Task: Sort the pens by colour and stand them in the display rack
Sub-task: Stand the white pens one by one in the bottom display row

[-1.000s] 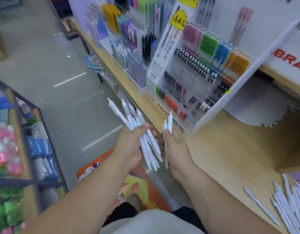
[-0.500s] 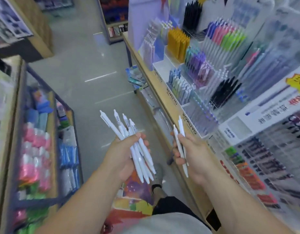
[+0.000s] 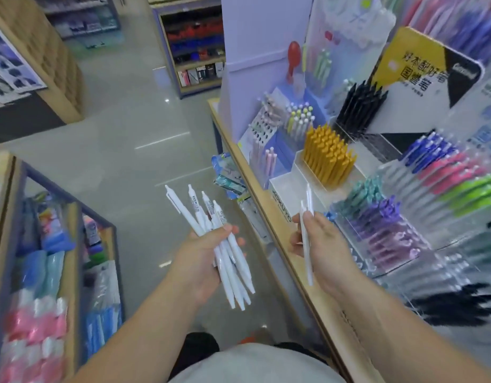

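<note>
- Yellow pens, black pens and purple pens are standing in the display rack on the wooden shelf to the right.
- Both forearms are reaching forward over the aisle floor, with the hands apart.
- The left hand is gripping a fanned bundle of white pens, thumb across them.
- The right hand is pinching two white pens upright beside the rack.

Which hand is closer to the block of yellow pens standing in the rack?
Right. The right hand, holding two white pens, sits at the shelf edge just in front of the yellow pens; the left hand grips its bundle farther left, over the aisle.
</note>
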The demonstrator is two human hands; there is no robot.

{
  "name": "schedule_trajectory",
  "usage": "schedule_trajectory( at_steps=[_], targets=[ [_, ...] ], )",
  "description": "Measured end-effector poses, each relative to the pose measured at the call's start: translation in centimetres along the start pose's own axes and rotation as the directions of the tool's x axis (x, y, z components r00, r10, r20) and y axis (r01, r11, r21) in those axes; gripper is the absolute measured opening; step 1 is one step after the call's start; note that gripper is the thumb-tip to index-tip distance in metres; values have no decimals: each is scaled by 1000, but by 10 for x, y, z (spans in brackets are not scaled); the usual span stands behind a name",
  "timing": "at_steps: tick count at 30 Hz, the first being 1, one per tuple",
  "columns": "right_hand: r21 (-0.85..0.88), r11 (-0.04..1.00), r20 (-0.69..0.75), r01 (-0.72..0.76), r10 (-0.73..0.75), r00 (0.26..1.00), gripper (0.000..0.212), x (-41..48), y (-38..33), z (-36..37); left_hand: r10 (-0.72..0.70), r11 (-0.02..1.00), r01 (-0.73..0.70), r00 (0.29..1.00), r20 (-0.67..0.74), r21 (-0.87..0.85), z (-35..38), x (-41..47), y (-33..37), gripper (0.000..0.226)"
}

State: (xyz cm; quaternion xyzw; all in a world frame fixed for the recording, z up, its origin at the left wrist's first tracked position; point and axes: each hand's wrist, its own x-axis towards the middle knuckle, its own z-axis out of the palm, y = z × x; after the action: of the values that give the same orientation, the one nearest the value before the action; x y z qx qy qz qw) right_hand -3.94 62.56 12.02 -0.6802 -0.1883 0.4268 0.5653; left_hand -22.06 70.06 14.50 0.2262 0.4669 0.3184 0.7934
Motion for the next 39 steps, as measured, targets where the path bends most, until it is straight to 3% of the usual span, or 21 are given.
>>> schedule_trajectory(
  at_steps=[3,8,17,24,28,34,39],
  targets=[
    [-144,988,-109,48,-64,992,31,43,-7,15,-30,999,29,999,25,27,7,50,30,33],
    [-268,962,-316,50,-137,939,27,95,-17,42,-126,983,103,981,145,153,16,130,86,2],
    [-189,982,-613,-28,-95,784,26,131,-32,77,-381,876,212,854,354,432,42,229,168,10],
    [-249,967,-694,-56,-138,707,19,145,-27,74,-504,793,222,763,405,568,80,271,170,27],
    [-212,977,-707,-20,-139,694,18,157,-22,66,-503,757,173,769,394,631,105,290,165,39],
    [-187,982,-720,24,-153,677,8,167,-17,58,-510,725,138,765,392,675,137,299,159,10],
    [-231,973,-774,9,-189,605,11,172,-9,60,-547,679,119,739,392,724,154,309,156,17]
  ],
)
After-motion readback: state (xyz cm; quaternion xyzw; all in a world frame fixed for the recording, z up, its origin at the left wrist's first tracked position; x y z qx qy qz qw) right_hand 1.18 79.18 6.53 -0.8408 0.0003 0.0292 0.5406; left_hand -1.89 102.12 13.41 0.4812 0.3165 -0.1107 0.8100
